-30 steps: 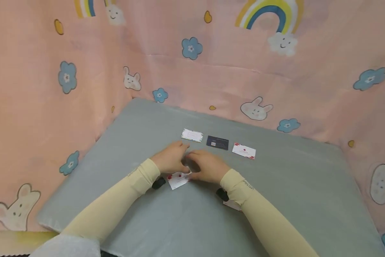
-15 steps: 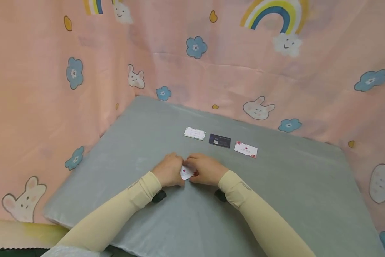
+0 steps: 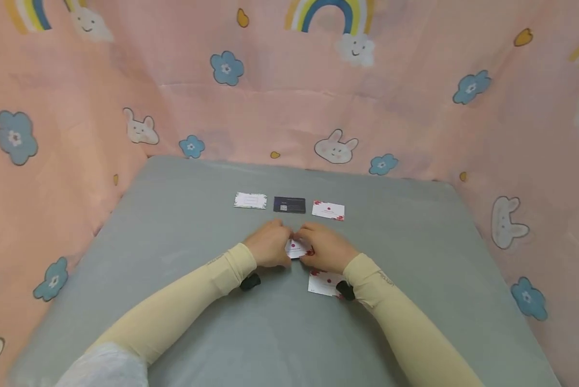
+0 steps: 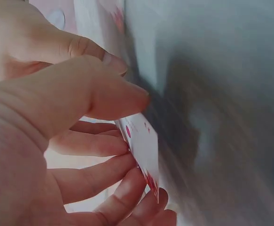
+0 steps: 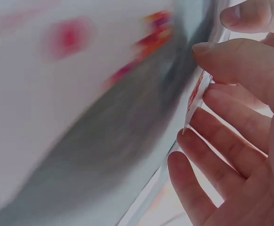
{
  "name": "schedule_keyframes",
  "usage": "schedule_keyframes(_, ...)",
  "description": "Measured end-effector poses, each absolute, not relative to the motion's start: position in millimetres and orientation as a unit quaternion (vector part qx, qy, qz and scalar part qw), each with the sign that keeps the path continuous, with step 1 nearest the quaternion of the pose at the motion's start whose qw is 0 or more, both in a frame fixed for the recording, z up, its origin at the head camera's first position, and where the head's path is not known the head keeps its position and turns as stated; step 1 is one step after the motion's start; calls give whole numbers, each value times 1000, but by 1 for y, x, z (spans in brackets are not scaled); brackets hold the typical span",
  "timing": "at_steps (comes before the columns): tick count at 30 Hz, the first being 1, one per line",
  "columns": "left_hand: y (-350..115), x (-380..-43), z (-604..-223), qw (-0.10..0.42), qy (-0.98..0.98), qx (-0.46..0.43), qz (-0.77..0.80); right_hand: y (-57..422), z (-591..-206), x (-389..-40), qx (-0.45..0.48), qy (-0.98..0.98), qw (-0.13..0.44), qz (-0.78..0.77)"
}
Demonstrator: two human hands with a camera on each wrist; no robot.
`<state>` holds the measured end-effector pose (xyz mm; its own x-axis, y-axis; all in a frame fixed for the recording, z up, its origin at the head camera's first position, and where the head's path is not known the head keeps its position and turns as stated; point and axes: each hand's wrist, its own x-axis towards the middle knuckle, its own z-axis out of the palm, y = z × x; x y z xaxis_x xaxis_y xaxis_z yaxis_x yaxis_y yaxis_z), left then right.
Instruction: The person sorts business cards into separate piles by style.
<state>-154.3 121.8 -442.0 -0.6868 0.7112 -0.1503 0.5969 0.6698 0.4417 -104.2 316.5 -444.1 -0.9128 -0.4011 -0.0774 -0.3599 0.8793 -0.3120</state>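
A white business card (image 3: pixel 296 249) with a red dot and red floral corners is held between my two hands above the grey surface. My left hand (image 3: pixel 270 243) pinches one end; in the left wrist view its thumb lies over the card (image 4: pixel 144 146), with the fingers behind. At the other end my right hand (image 3: pixel 327 248) grips the card, and the right wrist view shows the edge (image 5: pixel 195 100) between thumb and fingertips. A second white card with red corners (image 3: pixel 322 283) lies under my right wrist, partly covered by it.
Three cards lie in a row beyond my hands: a white one with a patterned border (image 3: pixel 250 200), a dark one (image 3: pixel 289 205) and a white one with red corners (image 3: pixel 328 210). The grey padded surface (image 3: pixel 212 333) meets a pink printed curtain (image 3: pixel 270 118) behind.
A second ago my hands arched over a card lying on the surface; now both hold it. They have shifted rightward relative to the row of cards, and the head view has turned right.
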Motion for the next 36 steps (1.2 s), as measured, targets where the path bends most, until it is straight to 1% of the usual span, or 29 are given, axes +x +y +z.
schedule_keyframes(6,170,-143,-444,179,878,402,189,362,-445,-69,-127,977,61,-160)
schedule_keyframes(8,171,-148,-441,173,875,411,189,363,-442,-71,-117,978,58,-161)
schedule_keyframes(11,176,-161,-437,162,872,426,180,368,-440,-80,-112,979,44,-163)
schedule_keyframes(14,188,-181,-435,147,874,435,161,377,-443,-97,-105,981,25,-164)
schedule_keyframes(20,220,-225,-446,124,882,434,138,397,-452,-134,-52,984,1,-172)
schedule_keyframes(24,232,-243,-458,134,890,418,123,404,-462,-152,-44,983,5,-179)
schedule_keyframes(28,236,-252,-465,157,885,421,121,408,-468,-159,-36,979,28,-201)
schedule_keyframes(32,237,-261,-461,171,874,432,141,412,-464,-165,-15,973,45,-224)
schedule_keyframes(36,238,-270,-456,169,873,431,152,415,-459,-177,-23,975,41,-216)
